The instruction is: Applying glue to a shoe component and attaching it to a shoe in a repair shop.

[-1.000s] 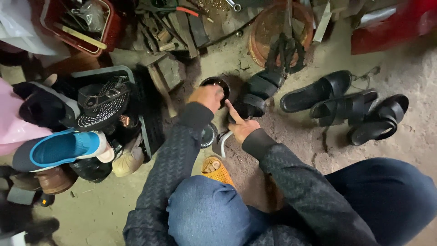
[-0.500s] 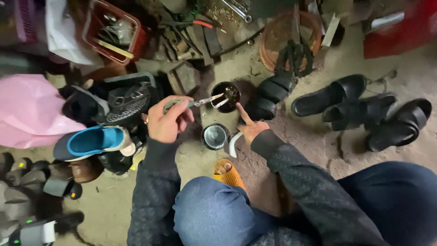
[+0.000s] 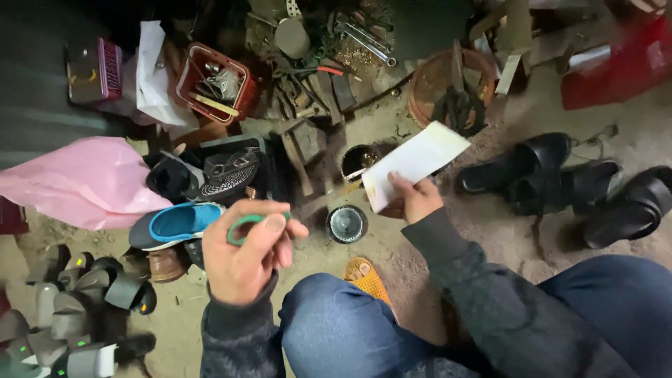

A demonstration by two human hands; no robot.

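My left hand (image 3: 245,255) is raised over the floor, closed around a small tool with a green looped handle (image 3: 241,224). My right hand (image 3: 414,198) holds up a flat white rectangular sheet (image 3: 413,162), which covers part of the dark sandal behind it. Just beyond the sheet stands an open round tin (image 3: 358,159) with a stick in it. A round metal lid or tin (image 3: 346,224) lies on the ground between my hands.
Black sandals (image 3: 560,183) lie at the right. A blue shoe (image 3: 175,224), a pink plastic bag (image 3: 84,183) and grey heel pieces (image 3: 77,294) sit at the left. A red basket of tools (image 3: 213,84), wooden blocks and a round rusty pan (image 3: 448,91) stand behind. An orange slipper (image 3: 367,276) shows by my knee.
My left hand drew back from the open tin toward me with the green-handled tool. My right hand, earlier pointing at the ground, now holds up a white sheet.
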